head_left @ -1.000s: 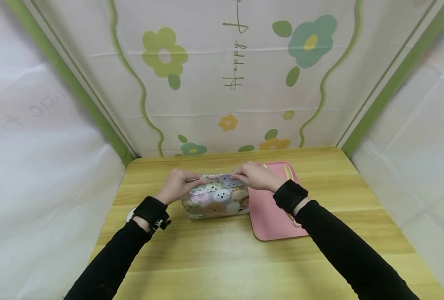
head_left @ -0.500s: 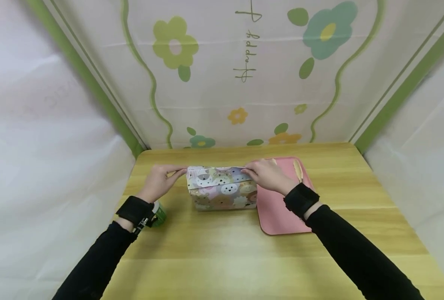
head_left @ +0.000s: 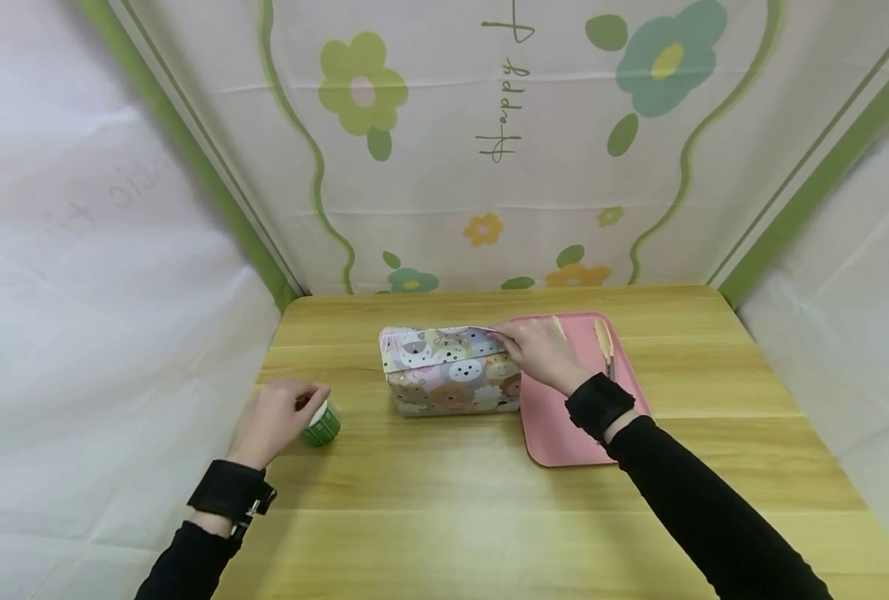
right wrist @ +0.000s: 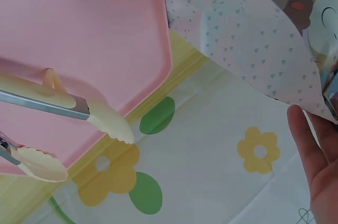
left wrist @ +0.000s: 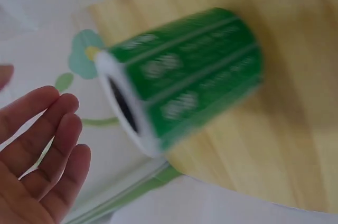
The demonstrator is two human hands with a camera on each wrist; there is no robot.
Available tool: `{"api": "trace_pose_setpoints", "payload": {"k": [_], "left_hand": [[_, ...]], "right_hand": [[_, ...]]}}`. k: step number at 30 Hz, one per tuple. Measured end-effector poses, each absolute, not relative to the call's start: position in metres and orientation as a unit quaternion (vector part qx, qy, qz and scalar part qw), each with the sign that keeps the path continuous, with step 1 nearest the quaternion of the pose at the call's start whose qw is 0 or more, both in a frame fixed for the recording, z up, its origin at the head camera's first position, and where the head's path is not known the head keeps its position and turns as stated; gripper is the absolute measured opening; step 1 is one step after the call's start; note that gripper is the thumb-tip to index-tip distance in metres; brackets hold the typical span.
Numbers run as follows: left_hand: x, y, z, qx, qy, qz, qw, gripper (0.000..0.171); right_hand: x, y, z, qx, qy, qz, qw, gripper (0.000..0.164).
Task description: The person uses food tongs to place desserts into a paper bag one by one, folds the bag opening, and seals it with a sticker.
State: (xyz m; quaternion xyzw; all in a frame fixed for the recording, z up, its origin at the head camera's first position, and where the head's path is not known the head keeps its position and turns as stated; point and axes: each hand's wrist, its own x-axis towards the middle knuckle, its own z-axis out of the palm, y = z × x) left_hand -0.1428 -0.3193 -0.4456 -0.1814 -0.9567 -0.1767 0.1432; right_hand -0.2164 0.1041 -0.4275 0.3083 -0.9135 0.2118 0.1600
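Observation:
A box-shaped package wrapped in paper with cartoon animal faces lies mid-table, its top flap folded over. My right hand pinches the wrapping paper at the package's upper right end. In the right wrist view, the fingers meet the edge of the paper, whose pale side carries small hearts. Off to the left, my left hand hovers beside and over a green label roll with a white core. The left wrist view has that hand's relaxed fingers apart from the roll's hollow end.
Right of the package lies a pink tray, partly beneath my right hand and wrist. Tongs with cream tips rest on it. A flower-printed white cloth rises behind the wooden table, and white sheets flank both sides.
My left hand has let go of the package's top edge and moved left and toward me, to the label roll. The right hand keeps its pinch on the paper.

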Motion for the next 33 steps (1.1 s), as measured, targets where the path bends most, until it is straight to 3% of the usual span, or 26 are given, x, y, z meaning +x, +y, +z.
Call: {"api": "trace_pose_setpoints", "payload": {"k": [8, 13, 18, 25, 33], "left_hand": [[-0.135, -0.331, -0.466, -0.162, -0.971, -0.149, 0.094, 0.033], [-0.134, -0.339, -0.474, -0.148, -0.976, -0.129, 0.096, 0.043], [-0.134, -0.341, -0.482, -0.142, -0.979, -0.106, 0.098, 0.039], [-0.13, -0.34, -0.492, -0.159, -0.975, -0.109, 0.113, 0.03], [-0.131, -0.339, -0.499, -0.18, -0.965, -0.113, 0.155, 0.027]], "right_hand": [[-0.215, 0.102, -0.424, 0.286, -0.918, 0.243, 0.126, 0.013], [-0.207, 0.097, -0.419, 0.245, -0.921, 0.286, 0.103, 0.013], [-0.2, 0.093, -0.419, 0.211, -0.916, 0.328, 0.094, 0.014], [-0.19, 0.093, -0.421, 0.176, -0.903, 0.382, 0.087, 0.042], [-0.178, 0.098, -0.418, 0.131, -0.878, 0.451, 0.09, 0.052]]}}
